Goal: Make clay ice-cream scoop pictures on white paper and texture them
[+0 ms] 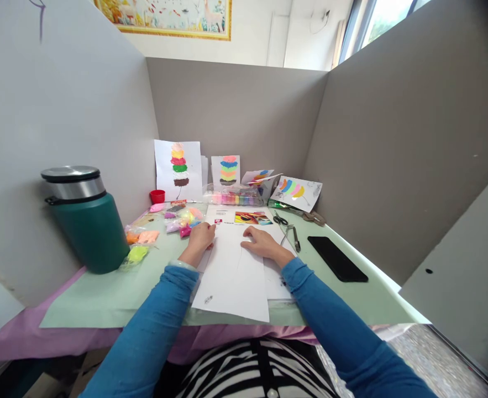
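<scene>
A white sheet of paper [233,282] lies in front of me, with a small dark scribble near its lower left corner and a faint line in the middle. My left hand [202,239] is at the sheet's upper left edge, its fingers closed together; whatever they pinch is too small to tell. On the upper right part of the sheet rests my right hand [260,242], thumb and fingers bent and slightly apart, with nothing seen between them. Beneath the sheet is a paper pad [227,214] with a colourful printed picture.
A green bottle [92,226] stands left, near bagged clay [185,218] and a red cup [157,196]. Scissors [280,219], tweezers [287,235] and a black phone [337,258] are right. Behind are a clay box [235,196], propped pictures [178,171] and partition walls [235,105].
</scene>
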A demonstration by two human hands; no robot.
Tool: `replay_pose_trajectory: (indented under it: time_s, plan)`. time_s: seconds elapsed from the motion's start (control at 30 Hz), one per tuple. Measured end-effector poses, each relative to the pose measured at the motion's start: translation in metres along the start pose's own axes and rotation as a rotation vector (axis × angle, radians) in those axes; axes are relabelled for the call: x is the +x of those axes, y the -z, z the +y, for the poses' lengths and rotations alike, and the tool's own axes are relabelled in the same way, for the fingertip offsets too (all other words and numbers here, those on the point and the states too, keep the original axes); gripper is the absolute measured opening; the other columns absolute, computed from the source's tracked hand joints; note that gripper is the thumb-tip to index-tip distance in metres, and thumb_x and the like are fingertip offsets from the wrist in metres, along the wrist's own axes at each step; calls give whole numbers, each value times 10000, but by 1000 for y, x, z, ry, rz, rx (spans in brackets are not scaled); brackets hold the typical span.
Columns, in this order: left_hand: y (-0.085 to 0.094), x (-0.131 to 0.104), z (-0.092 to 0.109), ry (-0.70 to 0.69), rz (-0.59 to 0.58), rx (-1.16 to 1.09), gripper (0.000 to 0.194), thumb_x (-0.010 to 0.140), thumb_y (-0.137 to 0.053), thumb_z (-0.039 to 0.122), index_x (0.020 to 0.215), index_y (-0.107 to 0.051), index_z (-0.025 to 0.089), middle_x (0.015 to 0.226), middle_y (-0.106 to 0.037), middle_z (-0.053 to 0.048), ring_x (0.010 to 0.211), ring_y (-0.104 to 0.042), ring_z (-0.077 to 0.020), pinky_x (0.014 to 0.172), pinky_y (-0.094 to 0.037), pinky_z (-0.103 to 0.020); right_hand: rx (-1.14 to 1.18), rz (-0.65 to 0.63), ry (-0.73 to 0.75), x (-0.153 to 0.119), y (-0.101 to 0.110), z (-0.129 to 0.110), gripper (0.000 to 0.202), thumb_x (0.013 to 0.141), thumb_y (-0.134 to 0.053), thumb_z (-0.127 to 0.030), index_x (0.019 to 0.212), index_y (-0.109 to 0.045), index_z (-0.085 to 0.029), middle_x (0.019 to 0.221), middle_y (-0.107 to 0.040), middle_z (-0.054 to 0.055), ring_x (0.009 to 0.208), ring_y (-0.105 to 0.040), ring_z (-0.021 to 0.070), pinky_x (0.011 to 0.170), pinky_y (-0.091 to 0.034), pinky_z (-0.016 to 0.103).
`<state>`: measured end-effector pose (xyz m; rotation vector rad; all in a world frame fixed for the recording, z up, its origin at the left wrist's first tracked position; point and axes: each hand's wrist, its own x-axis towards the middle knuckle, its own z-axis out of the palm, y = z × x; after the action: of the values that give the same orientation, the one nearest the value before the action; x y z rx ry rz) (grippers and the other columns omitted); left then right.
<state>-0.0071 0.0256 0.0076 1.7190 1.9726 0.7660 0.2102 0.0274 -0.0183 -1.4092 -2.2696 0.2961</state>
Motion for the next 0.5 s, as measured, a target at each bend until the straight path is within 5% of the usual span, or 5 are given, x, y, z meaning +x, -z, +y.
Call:
replay_pose_trajectory:
  time_s: [0.13, 0.37, 0.5]
  plan:
    - [0, 1, -1, 22, -14, -36, 364, 909, -421, 358, 928, -683, 105, 519, -655, -69, 468, -623, -205, 576, -441, -276, 274, 115, -72, 4, 4, 6, 191, 821, -512, -199, 920, -674, -171, 965, -702, 68, 918, -623, 198, 847, -448, 319]
    - [2, 1, -1, 25, -23, -18, 368, 910, -378, 311, 910, -677, 97, 549, -668, -94, 493, -633, -219, 603, -443, -289, 1422, 347, -215, 2, 35, 30, 305, 646, -734, -299, 922, -666, -188, 856, -721, 26, 790, -671, 202, 735, -550, 341]
    - [2, 2, 0, 17, 9, 15, 345, 897, -399, 294, 878, -681, 96, 551, -662, -103, 535, -643, -230, 617, -437, -292, 1634, 356, -256, -1, 40, 33, 313, 647, -743, -284, 938, -665, -200, 885, -727, 14, 839, -678, 213, 752, -566, 360]
